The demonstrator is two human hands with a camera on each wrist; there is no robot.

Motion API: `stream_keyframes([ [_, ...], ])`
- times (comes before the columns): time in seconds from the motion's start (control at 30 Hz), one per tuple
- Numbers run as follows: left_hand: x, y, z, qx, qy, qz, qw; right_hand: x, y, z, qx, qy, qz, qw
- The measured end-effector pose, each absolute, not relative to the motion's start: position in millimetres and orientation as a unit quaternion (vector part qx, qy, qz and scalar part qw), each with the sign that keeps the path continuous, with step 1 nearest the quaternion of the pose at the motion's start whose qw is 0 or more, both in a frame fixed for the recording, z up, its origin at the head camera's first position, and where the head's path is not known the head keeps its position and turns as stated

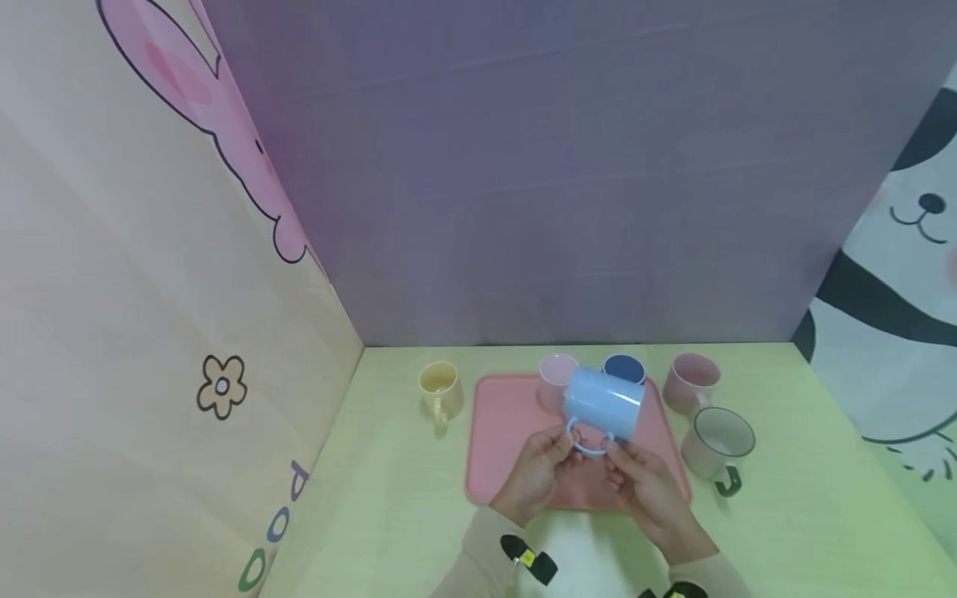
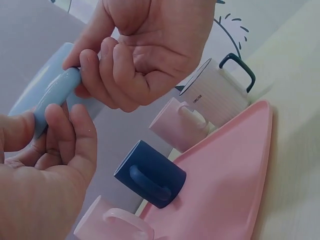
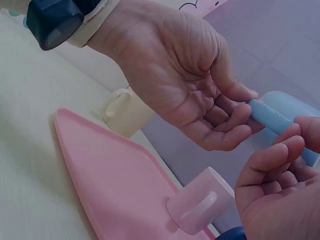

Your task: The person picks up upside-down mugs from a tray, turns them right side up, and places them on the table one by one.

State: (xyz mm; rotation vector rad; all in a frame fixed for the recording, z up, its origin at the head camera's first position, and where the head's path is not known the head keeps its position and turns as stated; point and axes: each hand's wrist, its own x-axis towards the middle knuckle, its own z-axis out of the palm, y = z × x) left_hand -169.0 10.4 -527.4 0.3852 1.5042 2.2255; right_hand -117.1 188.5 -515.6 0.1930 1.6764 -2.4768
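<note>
Two pinches, viewed remotely: left hand (image 1: 534, 472) and right hand (image 1: 650, 492) each grip the handle (image 3: 269, 116) of a light-blue mug (image 1: 604, 402) between thumb and fingers. I see it sideways, raised off a pink tray (image 1: 495, 448).

Above the pink tray (image 3: 115, 175), the left hand (image 3: 182, 75) and the right hand (image 3: 282, 192) pinch opposite ends of the handle (image 3: 270, 118) of a light blue mug (image 3: 287, 106). A pink mug (image 3: 199, 202) stands on the tray. Just beside the tray's edge, a cream mug (image 3: 127, 116) stands partly behind the left hand.
</note>
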Motion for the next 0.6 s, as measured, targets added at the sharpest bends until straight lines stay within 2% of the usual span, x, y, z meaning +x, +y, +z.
stream_keyframes([
  [0.27, -165.0, 12.6, -531.1, 0.128, 0.568, 0.785, 0.211, -117.4, 186.8, -509.5, 0.059, 0.605, -0.791, 0.061],
  [0.6, -162.1, 16.5, -540.5, 0.09, 0.569, 0.782, 0.237, -117.0, 186.0, -507.5, 0.048, 0.629, -0.773, 0.064],
])
